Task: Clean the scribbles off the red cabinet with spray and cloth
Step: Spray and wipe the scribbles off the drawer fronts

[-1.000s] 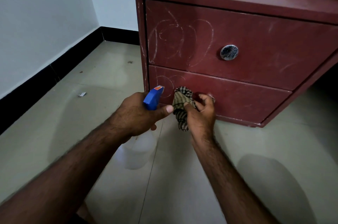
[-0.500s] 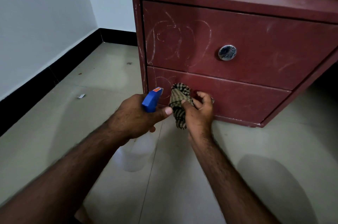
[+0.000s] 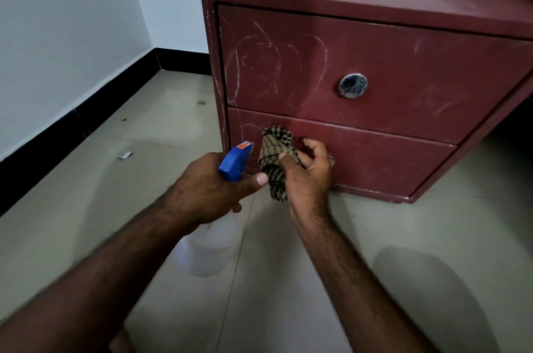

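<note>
- Tiled floor (image 3: 375, 237) meets a scribbled red cabinet (image 3: 389, 44).
- Left hand (image 3: 207, 188) grips the spray bottle (image 3: 235, 160).
- Right hand (image 3: 308, 176) pinches the checked cloth (image 3: 274, 147) against the lower drawer (image 3: 383, 156).

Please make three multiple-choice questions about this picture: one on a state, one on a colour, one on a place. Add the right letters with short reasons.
1. The upper drawer is: A) marked with white scribbles B) wiped clean C) pulled open.
2. The head of the spray bottle is: A) green B) blue C) white.
3. The right hand holds the checked cloth before: A) neither B) the upper drawer C) the lower drawer.
Answers: A, white loops cross it; B, blue above the left hand; C, cloth at its left part.
</note>
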{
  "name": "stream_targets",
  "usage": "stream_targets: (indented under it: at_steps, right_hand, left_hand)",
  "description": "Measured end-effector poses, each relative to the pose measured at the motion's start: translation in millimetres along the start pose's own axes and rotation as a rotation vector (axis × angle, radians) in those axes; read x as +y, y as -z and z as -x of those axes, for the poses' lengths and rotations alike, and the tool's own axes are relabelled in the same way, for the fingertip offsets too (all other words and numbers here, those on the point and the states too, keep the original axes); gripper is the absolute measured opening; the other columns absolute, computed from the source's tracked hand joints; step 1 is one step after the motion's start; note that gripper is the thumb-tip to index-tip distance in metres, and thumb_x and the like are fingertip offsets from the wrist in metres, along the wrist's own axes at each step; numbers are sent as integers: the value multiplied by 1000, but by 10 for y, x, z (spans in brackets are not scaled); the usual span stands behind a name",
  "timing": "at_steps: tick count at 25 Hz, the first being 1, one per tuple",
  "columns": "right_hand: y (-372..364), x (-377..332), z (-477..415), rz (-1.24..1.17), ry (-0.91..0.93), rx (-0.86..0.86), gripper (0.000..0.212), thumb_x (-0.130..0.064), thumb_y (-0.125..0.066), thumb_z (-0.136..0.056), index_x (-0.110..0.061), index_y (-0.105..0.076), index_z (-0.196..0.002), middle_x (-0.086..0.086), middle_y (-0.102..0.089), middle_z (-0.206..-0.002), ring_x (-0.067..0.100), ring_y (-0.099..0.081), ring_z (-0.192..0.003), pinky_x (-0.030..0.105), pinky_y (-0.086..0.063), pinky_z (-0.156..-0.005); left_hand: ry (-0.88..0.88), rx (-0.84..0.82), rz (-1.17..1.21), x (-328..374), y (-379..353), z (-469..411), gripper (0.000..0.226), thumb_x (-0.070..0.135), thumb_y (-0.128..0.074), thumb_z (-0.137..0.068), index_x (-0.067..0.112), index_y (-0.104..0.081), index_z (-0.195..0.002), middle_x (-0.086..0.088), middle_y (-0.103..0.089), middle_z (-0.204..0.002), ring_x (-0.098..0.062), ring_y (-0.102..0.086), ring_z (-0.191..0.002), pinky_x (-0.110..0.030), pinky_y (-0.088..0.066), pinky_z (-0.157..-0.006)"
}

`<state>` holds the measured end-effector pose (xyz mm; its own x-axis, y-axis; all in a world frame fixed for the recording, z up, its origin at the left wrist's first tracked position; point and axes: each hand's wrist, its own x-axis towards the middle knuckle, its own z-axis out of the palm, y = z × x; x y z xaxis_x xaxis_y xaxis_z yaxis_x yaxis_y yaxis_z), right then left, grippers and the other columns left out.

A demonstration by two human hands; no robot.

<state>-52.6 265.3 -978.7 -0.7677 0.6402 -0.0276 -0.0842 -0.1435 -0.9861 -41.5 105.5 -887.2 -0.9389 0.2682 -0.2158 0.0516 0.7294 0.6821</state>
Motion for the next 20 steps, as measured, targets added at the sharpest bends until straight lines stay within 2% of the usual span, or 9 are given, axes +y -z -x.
stream_targets:
  at_steps: [5,7,11,16,20]
  right_hand:
    - [-51,-118,29,-10,128,-70,38,-5,-73,-92,-34,-59,-113,2,-79,-114,20,-77,-103,50,-63,-92]
    - [-32,-98,13,0,130,-84,38,-5,-72,-92,-32,-58,-115,0,-79,-115,19,-76,-105,51,-62,-94]
    - [-21,27,46,57,26,-54,39,-2,-70,-93,-27,-58,-120,-1,-78,-111,17,-77,-98,50,-63,-90]
    - [-118,-93,52,7,90,-59,36,-3,-71,-92,-29,-59,-114,-1,-80,-107,17,-77,-96,41,-64,-87]
    - [-213,-40,53,50,82,7,35,-5,-73,-91,-21,-61,-119,-2,-79,-108,13,-77,-94,41,-65,-86]
  left_hand:
    - [-9,5,48,23,50,26,46,64,-66,-83,21,-61,-102,2,-75,-77,-7,-71,-68,-24,-46,-59]
    - [-16,14,52,36,74,44,46,65,-65,-83,22,-62,-101,2,-75,-77,-4,-70,-64,-24,-46,-59]
    - [-27,25,32,72,121,94,47,66,-64,-81,22,-62,-99,2,-75,-75,0,-67,-59,-23,-44,-57]
    - [-53,23,18,71,242,133,48,70,-62,-79,24,-63,-93,4,-76,-71,1,-69,-58,-24,-49,-59]
    - [-90,17,15,62,345,145,48,71,-62,-78,25,-62,-92,6,-76,-71,4,-68,-60,-26,-50,-62]
